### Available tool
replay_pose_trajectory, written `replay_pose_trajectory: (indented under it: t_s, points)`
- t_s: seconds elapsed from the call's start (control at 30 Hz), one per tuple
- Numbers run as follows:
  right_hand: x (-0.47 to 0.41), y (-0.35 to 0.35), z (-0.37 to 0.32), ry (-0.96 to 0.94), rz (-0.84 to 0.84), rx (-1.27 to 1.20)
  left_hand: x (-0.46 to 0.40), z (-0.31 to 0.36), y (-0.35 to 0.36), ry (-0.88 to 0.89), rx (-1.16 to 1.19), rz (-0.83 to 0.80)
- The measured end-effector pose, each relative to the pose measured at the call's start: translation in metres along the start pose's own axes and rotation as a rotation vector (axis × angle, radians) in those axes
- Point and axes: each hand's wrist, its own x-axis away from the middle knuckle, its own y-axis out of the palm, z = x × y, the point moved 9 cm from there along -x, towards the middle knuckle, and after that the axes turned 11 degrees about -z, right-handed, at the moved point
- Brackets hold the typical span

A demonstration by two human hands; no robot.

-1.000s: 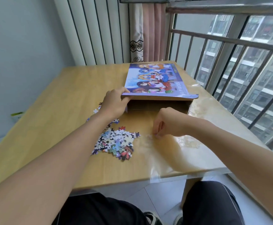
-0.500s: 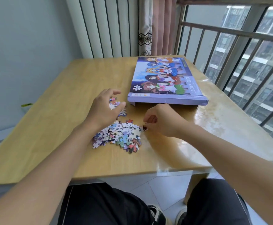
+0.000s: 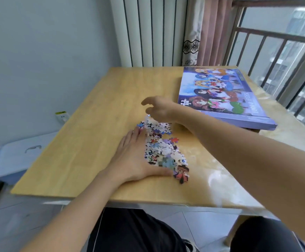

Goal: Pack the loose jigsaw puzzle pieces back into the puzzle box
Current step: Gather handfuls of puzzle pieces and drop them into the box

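With the pieces [image 3: 161, 148] heaped mid-table at the box's [image 3: 224, 99] eight o'clock, left hand [image 3: 137, 159] flat against the heap and right hand [image 3: 159, 108] loosely spread above, grasping nothing, best cup both sides, sweeping inward so none scatter.

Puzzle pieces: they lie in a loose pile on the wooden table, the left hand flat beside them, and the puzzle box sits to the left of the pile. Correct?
Not quite. In the head view the puzzle box sits to the right of the pile of puzzle pieces, toward the window railing. The rest holds: the pieces lie loose on the wooden table, with the left hand flat beside them.
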Motion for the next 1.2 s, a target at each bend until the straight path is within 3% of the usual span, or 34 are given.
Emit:
replay_pose_trajectory:
  t_s: [0.2,0.3,0.4,0.5,0.63,0.67,0.8,0.87,1.0,1.2]
  points:
    - [-0.047,0.024,0.019,0.183,-0.295,0.186,-0.016,-0.013,-0.012,-0.046,0.087,0.075]
    - [-0.046,0.024,0.02,0.233,-0.326,0.157,-0.017,-0.016,-0.015,-0.052,0.127,0.099]
    - [-0.028,0.025,0.016,0.227,-0.353,0.301,-0.017,-0.017,-0.015,-0.047,0.144,0.113]
    - [0.001,0.027,0.003,0.094,-0.305,0.308,-0.015,-0.012,-0.016,-0.028,0.148,0.096]
    - [0.056,0.011,-0.009,-0.149,-0.019,0.223,-0.012,-0.01,-0.012,-0.03,0.147,0.045]
    - [0.074,0.012,-0.003,-0.168,-0.019,0.191,-0.012,-0.01,-0.012,-0.01,0.151,0.045]
    - [0.136,0.06,0.049,-0.01,-0.352,0.168,-0.006,-0.004,-0.004,0.074,0.124,-0.047]
    - [0.141,0.069,0.064,-0.01,-0.297,0.164,-0.003,0.001,-0.001,0.098,0.072,-0.086]
    - [0.121,0.054,0.069,-0.028,-0.014,0.019,-0.007,0.009,0.0,0.111,0.096,-0.048]
    - [0.112,0.038,0.06,0.084,0.158,-0.056,-0.004,-0.008,-0.017,0.108,0.341,0.111]
